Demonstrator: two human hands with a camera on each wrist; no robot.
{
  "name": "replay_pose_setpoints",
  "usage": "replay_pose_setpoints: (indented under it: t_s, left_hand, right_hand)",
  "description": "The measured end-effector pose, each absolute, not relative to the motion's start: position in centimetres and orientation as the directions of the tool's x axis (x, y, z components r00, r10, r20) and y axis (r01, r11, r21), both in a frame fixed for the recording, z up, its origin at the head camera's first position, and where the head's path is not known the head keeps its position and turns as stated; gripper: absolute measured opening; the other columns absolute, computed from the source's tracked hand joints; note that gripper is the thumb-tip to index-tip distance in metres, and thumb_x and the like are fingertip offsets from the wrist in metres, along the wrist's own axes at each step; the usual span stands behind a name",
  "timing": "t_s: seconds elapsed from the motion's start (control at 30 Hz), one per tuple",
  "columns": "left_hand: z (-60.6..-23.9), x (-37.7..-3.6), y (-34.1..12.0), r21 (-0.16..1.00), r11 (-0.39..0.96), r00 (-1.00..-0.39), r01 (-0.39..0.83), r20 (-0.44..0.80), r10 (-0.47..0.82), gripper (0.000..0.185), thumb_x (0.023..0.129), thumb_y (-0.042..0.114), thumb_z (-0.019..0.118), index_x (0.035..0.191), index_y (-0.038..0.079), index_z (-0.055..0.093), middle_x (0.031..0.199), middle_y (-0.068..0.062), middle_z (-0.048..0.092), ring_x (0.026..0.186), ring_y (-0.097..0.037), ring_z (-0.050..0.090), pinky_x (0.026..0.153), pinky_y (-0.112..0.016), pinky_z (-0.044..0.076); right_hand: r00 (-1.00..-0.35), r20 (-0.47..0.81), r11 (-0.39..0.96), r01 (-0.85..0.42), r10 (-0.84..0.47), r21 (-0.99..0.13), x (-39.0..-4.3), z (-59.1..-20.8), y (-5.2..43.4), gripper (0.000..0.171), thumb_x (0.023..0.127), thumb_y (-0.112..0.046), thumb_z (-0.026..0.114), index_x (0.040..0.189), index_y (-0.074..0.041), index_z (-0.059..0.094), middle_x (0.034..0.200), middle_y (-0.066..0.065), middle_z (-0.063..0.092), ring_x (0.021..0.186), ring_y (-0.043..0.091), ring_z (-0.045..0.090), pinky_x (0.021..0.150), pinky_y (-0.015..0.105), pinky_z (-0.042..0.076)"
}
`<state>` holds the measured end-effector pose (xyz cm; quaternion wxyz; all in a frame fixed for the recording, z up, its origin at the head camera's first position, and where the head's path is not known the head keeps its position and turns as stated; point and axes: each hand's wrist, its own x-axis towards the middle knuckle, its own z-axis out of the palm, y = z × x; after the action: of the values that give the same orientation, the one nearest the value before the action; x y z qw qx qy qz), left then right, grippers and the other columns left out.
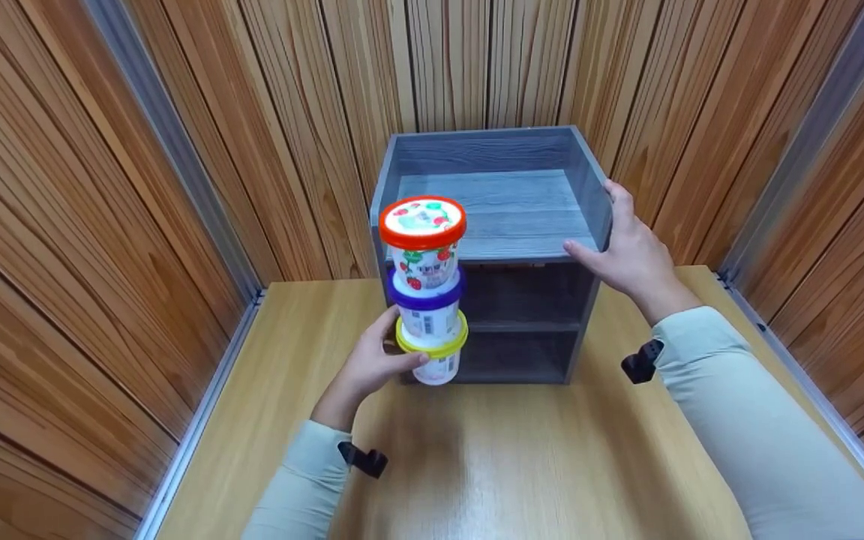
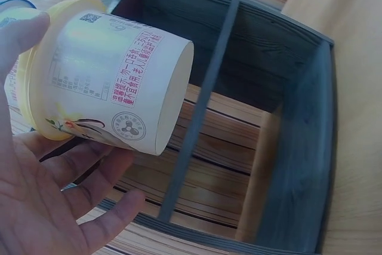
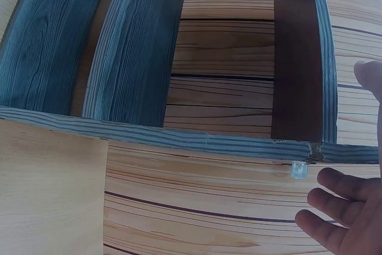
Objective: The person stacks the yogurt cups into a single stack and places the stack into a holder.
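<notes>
My left hand grips the lowest of three stacked paper ice cream tubs, the one with the yellow lid. Its thumb lies across the lid's rim, with fingers around the far side, as the left wrist view shows. Above it sits a purple-lidded tub, and on top a red-lidded tub with strawberry prints. The upright stack is held in front of the left side of a grey wooden shelf unit. My right hand holds the unit's upper right side panel, thumb inside and fingers outside.
Below its walled top, the shelf unit has two compartments split by a board, with an open back. It stands on a light wood table. Wood-patterned walls with metal corner strips enclose the back and sides.
</notes>
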<state>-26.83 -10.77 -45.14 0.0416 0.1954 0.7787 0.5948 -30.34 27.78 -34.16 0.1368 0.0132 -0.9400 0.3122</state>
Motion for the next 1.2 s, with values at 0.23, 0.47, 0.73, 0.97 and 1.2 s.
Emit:
replay_pose_setpoints:
  t_s: [0.23, 0.47, 0.73, 0.97, 1.2]
  left_hand:
    - [-43.8, -27.2, -10.5, 0.929, 0.234, -0.917, 0.287, 0.197, 0.346, 0.075, 0.081, 0.027, 0.082, 0.147, 0.021, 0.046, 0.131, -0.003, 0.061, 0.113, -0.027, 0.056, 0.096, -0.047, 0.051]
    - [-42.6, -27.3, -10.0, 0.932, 0.211, -0.918, 0.294, 0.214, 0.333, 0.079, 0.08, 0.027, 0.083, 0.149, 0.022, 0.045, 0.135, -0.002, 0.06, 0.116, -0.027, 0.057, 0.1, -0.051, 0.049]
    - [-41.6, -27.5, -9.6, 0.935, 0.181, -0.915, 0.306, 0.235, 0.329, 0.081, 0.08, 0.028, 0.083, 0.15, 0.022, 0.044, 0.137, -0.001, 0.06, 0.121, -0.025, 0.058, 0.106, -0.051, 0.046]
    - [-40.7, -28.0, -9.2, 0.936, 0.148, -0.904, 0.321, 0.256, 0.342, 0.08, 0.081, 0.026, 0.083, 0.15, 0.02, 0.043, 0.137, -0.002, 0.06, 0.122, -0.024, 0.059, 0.105, -0.049, 0.047]
    - [-39.7, -28.2, -8.9, 0.929, 0.111, -0.886, 0.353, 0.294, 0.358, 0.077, 0.082, 0.023, 0.081, 0.149, 0.016, 0.043, 0.133, -0.006, 0.061, 0.119, -0.026, 0.061, 0.102, -0.047, 0.05]
  right_hand:
    - [-0.958, 0.281, 0.815, -0.117, 0.058, -0.568, -30.3, -34.1, 27.9, 0.11, 0.084, -0.068, 0.067, 0.16, -0.038, -0.006, 0.152, 0.028, 0.039, 0.118, 0.048, 0.053, 0.088, 0.066, 0.045]
    - [-0.955, 0.29, 0.816, -0.12, 0.061, -0.566, -30.4, -34.2, 27.9, 0.108, 0.085, -0.066, 0.068, 0.159, -0.039, -0.006, 0.151, 0.028, 0.041, 0.118, 0.047, 0.053, 0.087, 0.064, 0.045]
    - [-0.956, 0.287, 0.814, -0.12, 0.06, -0.569, -30.4, -34.2, 27.9, 0.108, 0.085, -0.067, 0.067, 0.159, -0.038, -0.006, 0.151, 0.029, 0.041, 0.119, 0.048, 0.053, 0.089, 0.065, 0.044]
    - [-0.958, 0.282, 0.804, -0.123, 0.058, -0.582, -30.3, -34.3, 27.9, 0.109, 0.084, -0.069, 0.066, 0.159, -0.039, -0.007, 0.153, 0.028, 0.039, 0.119, 0.047, 0.052, 0.091, 0.067, 0.044]
    - [-0.955, 0.29, 0.802, -0.127, 0.06, -0.583, -30.4, -34.3, 27.8, 0.109, 0.084, -0.068, 0.068, 0.159, -0.039, -0.005, 0.152, 0.027, 0.04, 0.118, 0.047, 0.054, 0.091, 0.067, 0.045]
